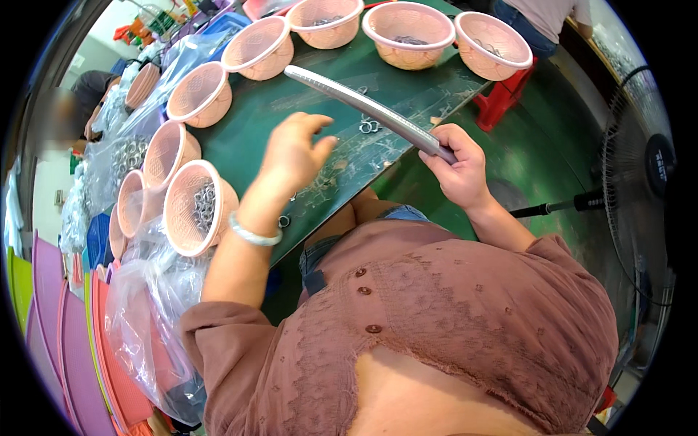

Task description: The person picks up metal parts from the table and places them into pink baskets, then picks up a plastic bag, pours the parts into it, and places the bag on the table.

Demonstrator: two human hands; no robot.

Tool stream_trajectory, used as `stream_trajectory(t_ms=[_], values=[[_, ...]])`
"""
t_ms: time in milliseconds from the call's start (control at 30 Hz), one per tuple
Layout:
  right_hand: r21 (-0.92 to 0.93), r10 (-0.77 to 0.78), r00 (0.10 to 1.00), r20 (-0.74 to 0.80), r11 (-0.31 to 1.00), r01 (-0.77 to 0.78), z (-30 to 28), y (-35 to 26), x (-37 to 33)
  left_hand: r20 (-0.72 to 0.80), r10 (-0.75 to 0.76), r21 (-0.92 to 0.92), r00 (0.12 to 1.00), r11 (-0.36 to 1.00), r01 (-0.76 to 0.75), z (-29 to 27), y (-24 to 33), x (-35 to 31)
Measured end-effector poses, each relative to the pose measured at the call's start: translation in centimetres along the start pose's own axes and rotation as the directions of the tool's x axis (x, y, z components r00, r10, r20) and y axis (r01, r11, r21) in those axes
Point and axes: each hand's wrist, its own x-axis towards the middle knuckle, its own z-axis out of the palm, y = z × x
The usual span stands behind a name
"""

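My right hand (463,166) is closed round the grey handle end of a ring mandrel (367,107), a long tapered metal stick with marks along it. The mandrel slants up to the left over the green table (320,167), and no ring shows on it. My left hand (292,154) hovers below its far part, fingers curved and apart, with nothing visible in them. A few silver rings (371,126) lie on the table beneath the mandrel. One more ring (283,221) sits by my left wrist, near the table's edge.
Pink plastic baskets curve round the table's far and left sides; the nearest basket (171,218) holds many rings. Clear plastic bags (156,291) lie at the left. On the right are a black fan (618,174) and a red stool (502,94), with a person (538,18) beyond.
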Motion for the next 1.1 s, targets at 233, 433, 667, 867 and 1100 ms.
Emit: stream_trajectory(t_ms=[233,433,667,867,1100], values=[[-0.024,0.077,0.997,-0.022,0.997,-0.077,-1.5,0.4,-0.4,0.046,0.055,-0.107,0.997,0.993,-0.05,5.8,-0.2,3.3],[-0.085,0.084,0.996,-0.03,0.993,-0.086,-2.1,1.1,-0.7,0.051,-0.047,-0.298,0.998,0.953,0.06,5.3,-0.8,2.5],[-0.194,0.047,0.998,0.042,0.98,-0.038,-2.3,1.1,-1.4,0.048,-0.318,-0.999,0.947,0.009,0.053,2.2,-2.9,1.7],[-0.247,-0.003,0.998,0.06,0.969,0.018,-1.4,0.5,-1.0,-0.018,-0.204,-0.988,0.979,0.156,0.015,2.3,-1.8,0.5],[-0.276,-0.056,0.996,0.076,0.958,0.075,-0.7,-0.1,-0.8,-0.078,-0.225,-0.987,0.971,0.156,-0.043,3.1,-0.4,-1.8]])
